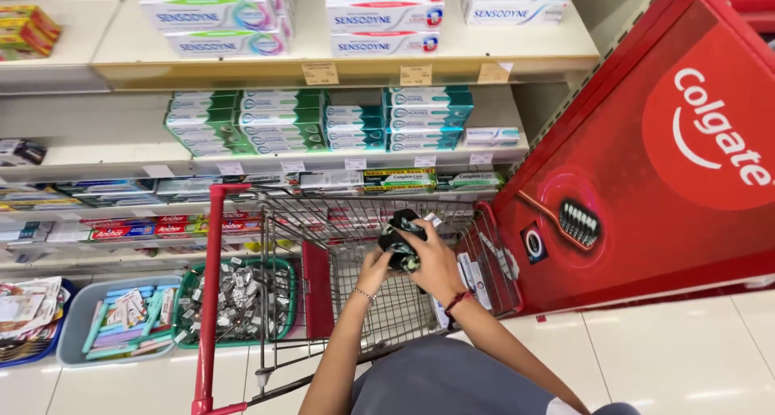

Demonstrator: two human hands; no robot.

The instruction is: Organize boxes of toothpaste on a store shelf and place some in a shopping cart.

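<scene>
Both hands, left hand and right hand, grip a dark packet above the red wire trolley, facing stocked toothpaste shelves.

dark bundle perhaps cloth, half hidden by hands; cart bottom cut off

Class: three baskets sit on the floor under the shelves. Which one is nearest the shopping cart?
The green basket, filled with small silvery packets: it sits right behind the cart's wire side. The grey basket and blue basket lie farther left.
</scene>
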